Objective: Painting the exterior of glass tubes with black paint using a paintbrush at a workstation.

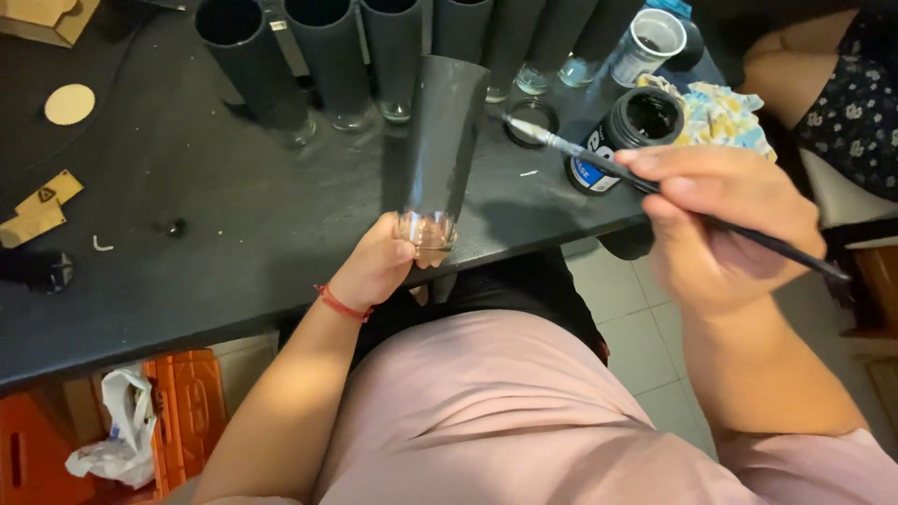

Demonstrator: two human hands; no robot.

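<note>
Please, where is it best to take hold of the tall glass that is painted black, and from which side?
Grip the tall glass at its clear, unpainted base, coming from below on the near side, as the left hand does. The black coat covers the rest of the wall and may be wet, so fingers there would probably smear it.

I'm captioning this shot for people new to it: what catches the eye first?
At centre, the left hand holds a black-painted glass by its clear base. The right hand holds a paintbrush beside an open black paint jar. More painted glasses line the table's far edge.
</note>
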